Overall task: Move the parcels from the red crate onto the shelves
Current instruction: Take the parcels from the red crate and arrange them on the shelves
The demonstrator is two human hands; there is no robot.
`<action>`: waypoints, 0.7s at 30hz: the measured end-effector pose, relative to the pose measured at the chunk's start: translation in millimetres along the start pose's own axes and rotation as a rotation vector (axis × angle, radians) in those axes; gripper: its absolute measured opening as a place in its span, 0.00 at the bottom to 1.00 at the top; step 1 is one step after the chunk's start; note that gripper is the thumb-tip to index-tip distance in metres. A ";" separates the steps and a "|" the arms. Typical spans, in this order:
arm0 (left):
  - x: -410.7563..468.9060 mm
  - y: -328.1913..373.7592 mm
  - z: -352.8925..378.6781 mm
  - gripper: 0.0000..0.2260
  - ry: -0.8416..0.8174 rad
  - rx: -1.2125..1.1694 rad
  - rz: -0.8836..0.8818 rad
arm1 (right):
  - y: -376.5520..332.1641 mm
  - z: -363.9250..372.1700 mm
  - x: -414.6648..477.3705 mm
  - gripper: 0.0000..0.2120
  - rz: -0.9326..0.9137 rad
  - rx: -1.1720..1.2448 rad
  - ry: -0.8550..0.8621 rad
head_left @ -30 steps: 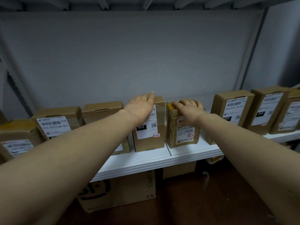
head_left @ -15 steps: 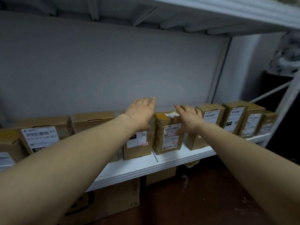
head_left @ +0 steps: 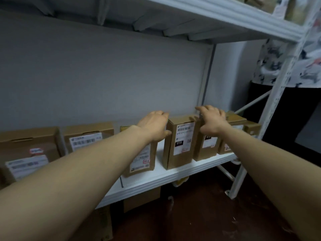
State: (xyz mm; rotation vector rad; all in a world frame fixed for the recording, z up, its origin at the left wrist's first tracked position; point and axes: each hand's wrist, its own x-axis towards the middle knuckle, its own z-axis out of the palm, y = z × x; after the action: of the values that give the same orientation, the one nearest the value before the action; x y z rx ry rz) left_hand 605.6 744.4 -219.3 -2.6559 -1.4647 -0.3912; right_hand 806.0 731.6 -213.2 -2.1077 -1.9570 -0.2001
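A row of brown labelled parcels stands on the white shelf [head_left: 173, 173]. My left hand [head_left: 152, 126] lies with straight fingers against the left side of one upright parcel [head_left: 180, 141], its thumb at the front edge. On that parcel's right, my right hand [head_left: 212, 120] hovers with fingers spread and loosely bent, over the top of the neighbouring parcel [head_left: 206, 146]. A tape-wrapped parcel [head_left: 140, 159] stands under my left wrist. The red crate is out of view.
More parcels stand to the left [head_left: 86, 136] and at the far right end [head_left: 232, 119]. An upper shelf [head_left: 225, 16] runs overhead, and a white upright post [head_left: 278, 87] stands at the right. A cardboard box [head_left: 140, 199] sits under the shelf on the dark floor.
The view has swung to the right. Both hands have slid right along the row, off the two parcels that they touched, and now flank the parcel to their right.
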 end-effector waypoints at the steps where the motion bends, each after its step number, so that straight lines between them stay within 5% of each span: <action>1: 11.8 7.1 4.4 0.27 0.005 -0.004 -0.016 | 16.9 -1.4 9.8 0.40 -0.016 -0.012 0.002; 10: 84.6 59.0 29.9 0.20 -0.139 0.072 -0.145 | 106.1 17.4 86.9 0.56 -0.258 -0.199 -0.243; 21: 99.6 71.2 31.1 0.22 -0.221 0.185 -0.303 | 125.2 35.4 115.1 0.44 -0.427 -0.058 -0.270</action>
State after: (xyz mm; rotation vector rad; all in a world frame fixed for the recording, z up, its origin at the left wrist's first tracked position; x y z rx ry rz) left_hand 721.9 793.7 -219.7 -2.3987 -1.8738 0.0236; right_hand 937.6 844.2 -227.5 -1.7983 -2.5768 -0.0522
